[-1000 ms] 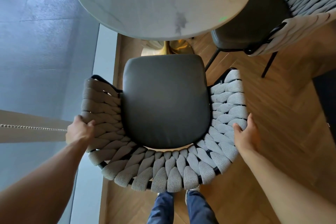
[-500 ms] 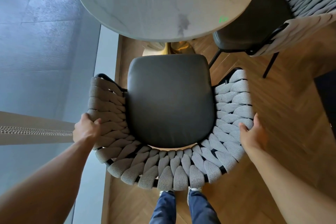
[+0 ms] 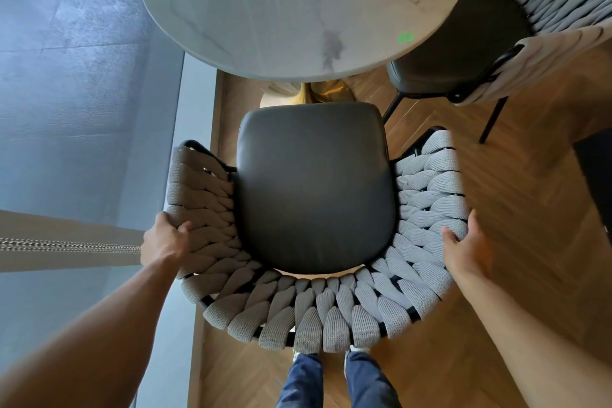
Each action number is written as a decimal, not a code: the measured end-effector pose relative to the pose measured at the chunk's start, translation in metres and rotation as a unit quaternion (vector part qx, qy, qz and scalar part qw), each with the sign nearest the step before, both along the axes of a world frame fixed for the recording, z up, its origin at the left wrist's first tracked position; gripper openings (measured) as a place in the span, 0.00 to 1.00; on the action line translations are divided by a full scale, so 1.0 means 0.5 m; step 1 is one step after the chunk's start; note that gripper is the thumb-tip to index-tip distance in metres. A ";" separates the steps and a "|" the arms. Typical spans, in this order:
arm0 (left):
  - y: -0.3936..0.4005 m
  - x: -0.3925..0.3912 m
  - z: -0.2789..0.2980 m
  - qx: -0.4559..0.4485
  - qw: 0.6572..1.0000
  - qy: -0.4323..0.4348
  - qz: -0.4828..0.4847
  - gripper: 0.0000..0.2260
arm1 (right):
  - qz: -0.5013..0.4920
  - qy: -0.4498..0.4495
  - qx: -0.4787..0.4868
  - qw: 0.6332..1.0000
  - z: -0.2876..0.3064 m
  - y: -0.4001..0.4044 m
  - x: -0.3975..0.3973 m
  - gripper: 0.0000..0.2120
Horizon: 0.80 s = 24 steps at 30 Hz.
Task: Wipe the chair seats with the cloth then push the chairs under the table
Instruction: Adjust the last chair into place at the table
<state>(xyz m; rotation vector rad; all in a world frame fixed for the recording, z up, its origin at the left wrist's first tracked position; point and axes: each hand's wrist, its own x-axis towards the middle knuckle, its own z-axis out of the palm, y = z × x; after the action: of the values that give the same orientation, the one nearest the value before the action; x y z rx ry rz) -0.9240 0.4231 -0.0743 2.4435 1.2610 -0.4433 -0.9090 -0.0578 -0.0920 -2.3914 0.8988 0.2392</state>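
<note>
Short of the table (image 3: 298,16), chair (image 3: 314,189) held by its woven back, left hand (image 3: 165,240) and right hand (image 3: 467,247) clasping it; pushing step: next, straight shove under.

1. Both forearms are bare from the lower edge of the view to the wrists; no sleeve, cuff, watch or band shows on either.
2. The left hand (image 3: 165,238) is bare, without glove or ring that can be made out.
3. The right hand (image 3: 465,247) is likewise bare, with no jewellery visible.
4. Blue denim jeans (image 3: 337,381) cover both legs, the cloth lightly creased, seen from above at bottom centre.
5. A pale shoe tip (image 3: 359,348), white or light grey, peeks out above the right trouser leg; its make and lacing are too small to tell. The other foot is mostly hidden.
</note>
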 end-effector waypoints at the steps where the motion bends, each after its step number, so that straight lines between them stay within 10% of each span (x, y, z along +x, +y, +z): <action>1: 0.002 0.001 0.000 0.002 1.000 0.001 0.000 0.15 | -0.001 0.000 -0.001 1.000 0.000 0.002 0.001 0.32; 24: -0.004 0.006 -0.006 0.003 1.000 0.004 0.020 0.15 | -0.007 0.009 -0.002 1.000 -0.014 -0.005 0.000 0.33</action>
<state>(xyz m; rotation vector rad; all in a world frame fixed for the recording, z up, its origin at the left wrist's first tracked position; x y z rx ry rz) -0.9210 0.4213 -0.0774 2.4186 1.3133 -0.4400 -0.9089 -0.0604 -0.0990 -2.3890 0.9242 0.2542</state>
